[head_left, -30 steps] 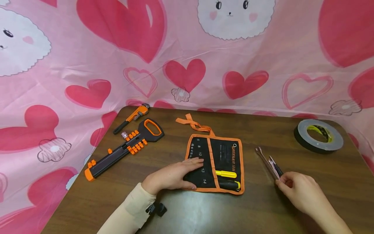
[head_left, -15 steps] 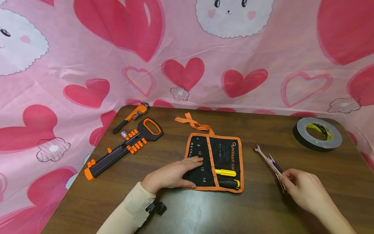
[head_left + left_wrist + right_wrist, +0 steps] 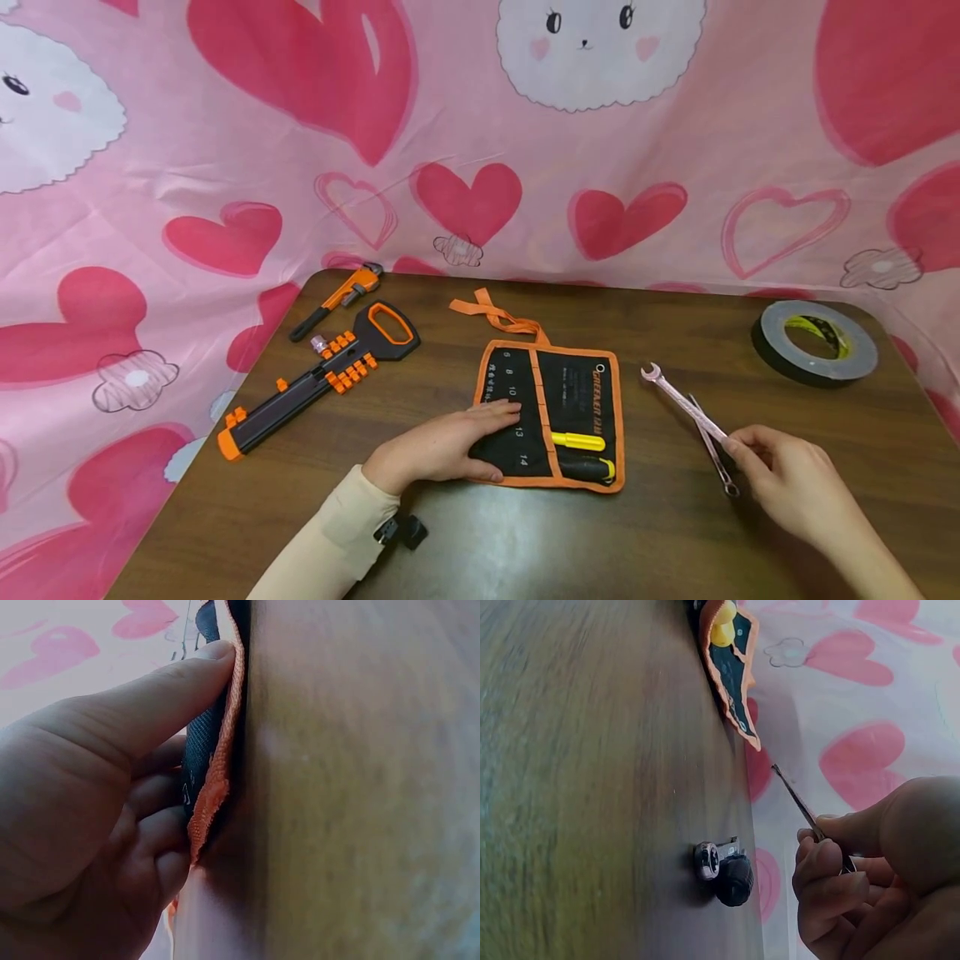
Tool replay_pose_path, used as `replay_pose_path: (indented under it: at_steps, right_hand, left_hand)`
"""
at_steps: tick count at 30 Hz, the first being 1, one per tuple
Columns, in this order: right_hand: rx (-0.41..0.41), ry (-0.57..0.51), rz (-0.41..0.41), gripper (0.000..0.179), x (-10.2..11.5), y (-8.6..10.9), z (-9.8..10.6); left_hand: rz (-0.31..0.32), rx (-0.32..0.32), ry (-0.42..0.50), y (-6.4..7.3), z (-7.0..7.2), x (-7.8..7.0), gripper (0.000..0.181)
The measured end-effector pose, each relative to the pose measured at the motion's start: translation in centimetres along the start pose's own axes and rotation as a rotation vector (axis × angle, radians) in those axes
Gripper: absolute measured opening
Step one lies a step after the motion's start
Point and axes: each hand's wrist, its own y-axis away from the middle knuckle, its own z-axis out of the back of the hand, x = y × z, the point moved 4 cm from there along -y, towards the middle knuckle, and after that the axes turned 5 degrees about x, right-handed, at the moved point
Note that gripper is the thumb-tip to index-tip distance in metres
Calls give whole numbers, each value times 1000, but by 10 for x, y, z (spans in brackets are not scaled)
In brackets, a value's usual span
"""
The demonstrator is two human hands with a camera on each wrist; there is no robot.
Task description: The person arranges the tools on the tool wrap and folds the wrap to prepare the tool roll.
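Observation:
My right hand (image 3: 787,475) pinches a silvery combination wrench (image 3: 686,402) between thumb and fingers, its open end pointing up and left. In the right wrist view, this wrench (image 3: 799,802) is raised off the table. Below it lies a second wrench (image 3: 717,467), ring end toward me, partly covered in the head view. Beside that one, a black rounded tool end (image 3: 736,880) shows in the right wrist view. My left hand (image 3: 450,446) rests on a black tool pouch (image 3: 573,387) with orange trim, thumb at its near edge. A yellow handle (image 3: 581,442) and a black-and-yellow handle (image 3: 588,469) stick out of its pockets.
An orange pipe wrench (image 3: 337,300) and a black-orange tool holder (image 3: 315,387) lie at left on the wooden table (image 3: 540,542). A roll of tape (image 3: 780,358) is at the far right. Orange ties (image 3: 498,317) trail behind the pouch. A pink heart-print cloth (image 3: 622,133) hangs behind.
My right hand has lifted the wrench off the other one and shifted it slightly left, swinging it apart from the second wrench. The left hand has stayed on the pouch.

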Motion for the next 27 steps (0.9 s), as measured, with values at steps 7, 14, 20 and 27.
replay_pose_path:
  at_steps: [7,14,20,27]
  right_hand:
    - [16,-36,9,18,3,0,-2]
    - [12,-20,22,19,3,-4,-5]
    - [35,-20,24,15,3,-6,-8]
    - [41,-20,29,15,5,-9,-8]
  left_hand:
    - [-8,-7,-2,0,-1,1,83]
    - [-7,-9,-2,1,0,0,83]
    - [-9,-10,-1,1,1,-1,83]
    - [-3,-12,-9,1,1,0,83]
